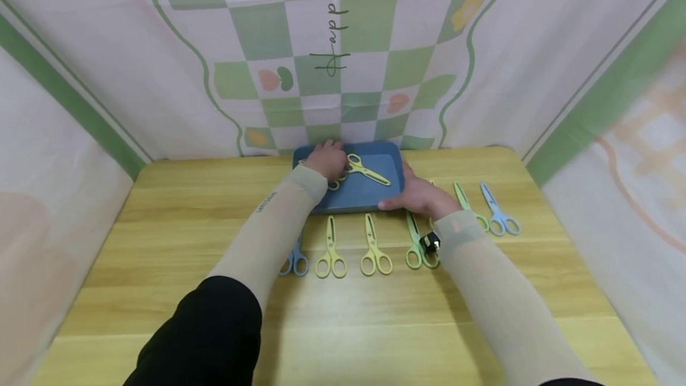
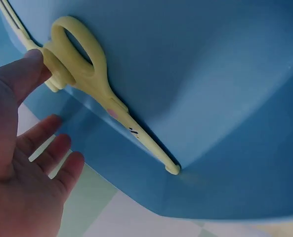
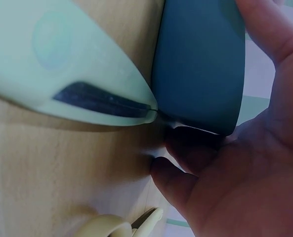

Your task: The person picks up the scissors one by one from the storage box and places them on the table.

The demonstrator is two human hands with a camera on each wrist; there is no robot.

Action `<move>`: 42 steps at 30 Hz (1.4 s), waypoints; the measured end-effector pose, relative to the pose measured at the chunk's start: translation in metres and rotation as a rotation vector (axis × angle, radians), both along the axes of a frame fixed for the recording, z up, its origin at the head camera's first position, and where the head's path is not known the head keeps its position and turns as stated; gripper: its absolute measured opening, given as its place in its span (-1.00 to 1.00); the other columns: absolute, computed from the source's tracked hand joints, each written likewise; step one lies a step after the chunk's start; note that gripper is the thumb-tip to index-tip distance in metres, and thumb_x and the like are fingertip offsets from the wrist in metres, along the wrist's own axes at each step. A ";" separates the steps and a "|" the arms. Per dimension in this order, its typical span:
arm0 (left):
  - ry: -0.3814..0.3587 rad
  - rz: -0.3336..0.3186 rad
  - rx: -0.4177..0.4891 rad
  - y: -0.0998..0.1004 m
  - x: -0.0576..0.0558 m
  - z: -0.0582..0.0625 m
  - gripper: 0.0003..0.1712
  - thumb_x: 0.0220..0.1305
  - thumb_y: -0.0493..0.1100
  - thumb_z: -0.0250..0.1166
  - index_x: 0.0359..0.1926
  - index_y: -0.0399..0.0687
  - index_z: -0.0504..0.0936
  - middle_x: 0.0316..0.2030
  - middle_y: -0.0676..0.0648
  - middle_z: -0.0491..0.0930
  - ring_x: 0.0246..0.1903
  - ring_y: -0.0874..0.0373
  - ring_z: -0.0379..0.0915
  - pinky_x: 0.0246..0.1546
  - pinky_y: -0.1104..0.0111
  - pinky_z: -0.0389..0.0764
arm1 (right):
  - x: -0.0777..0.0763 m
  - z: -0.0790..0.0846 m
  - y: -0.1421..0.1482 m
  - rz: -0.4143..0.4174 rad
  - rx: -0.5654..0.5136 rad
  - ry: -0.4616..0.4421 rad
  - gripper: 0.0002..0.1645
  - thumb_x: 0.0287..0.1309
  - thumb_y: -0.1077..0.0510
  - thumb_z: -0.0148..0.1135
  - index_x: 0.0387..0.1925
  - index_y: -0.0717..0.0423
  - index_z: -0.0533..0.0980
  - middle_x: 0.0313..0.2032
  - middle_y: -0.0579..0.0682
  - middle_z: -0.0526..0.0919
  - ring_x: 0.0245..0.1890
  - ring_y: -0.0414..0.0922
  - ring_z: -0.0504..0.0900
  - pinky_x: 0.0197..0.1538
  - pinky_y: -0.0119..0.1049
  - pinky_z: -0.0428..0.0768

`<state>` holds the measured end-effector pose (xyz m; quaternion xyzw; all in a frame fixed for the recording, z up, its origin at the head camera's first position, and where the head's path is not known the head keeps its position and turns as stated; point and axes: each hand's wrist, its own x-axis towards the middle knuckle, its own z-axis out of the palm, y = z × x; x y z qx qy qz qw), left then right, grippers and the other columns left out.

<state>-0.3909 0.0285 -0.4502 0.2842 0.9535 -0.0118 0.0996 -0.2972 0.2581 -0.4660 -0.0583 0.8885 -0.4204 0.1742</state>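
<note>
A blue tray [image 1: 356, 195] stands at the back of the table against the patterned cloth. My left hand [image 1: 328, 161] reaches into its left side. In the left wrist view, the thumb and a finger behind it pinch the handle of yellow scissors [image 2: 94, 86], while the other fingers spread out. The tip of these scissors lies at a tray corner. Another pair of yellow scissors [image 1: 370, 171] lies right of that hand in the tray. My right hand [image 1: 423, 194] grips the tray's right front corner, thumb at the front rim and fingers around the side wall.
On the wooden table [image 1: 343, 326], a row of scissors lies before and right of the tray: blue [image 1: 295, 260], yellow [image 1: 330, 249], yellow [image 1: 374, 249] and green [image 1: 414, 240]. Farther right are green scissors [image 1: 465, 198] and blue scissors [image 1: 499, 216]. The right arm partly covers others.
</note>
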 end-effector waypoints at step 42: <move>-0.049 0.023 0.013 0.006 0.011 0.026 -0.71 0.48 -0.30 0.01 -0.31 -0.12 0.64 -0.19 -0.10 0.63 -0.27 0.07 0.49 -0.19 0.19 0.57 | 0.000 0.001 0.001 -0.013 0.069 -0.038 0.65 -0.07 -0.11 0.60 0.54 0.04 -0.54 0.53 0.32 -0.23 0.43 0.30 0.01 0.43 0.11 0.01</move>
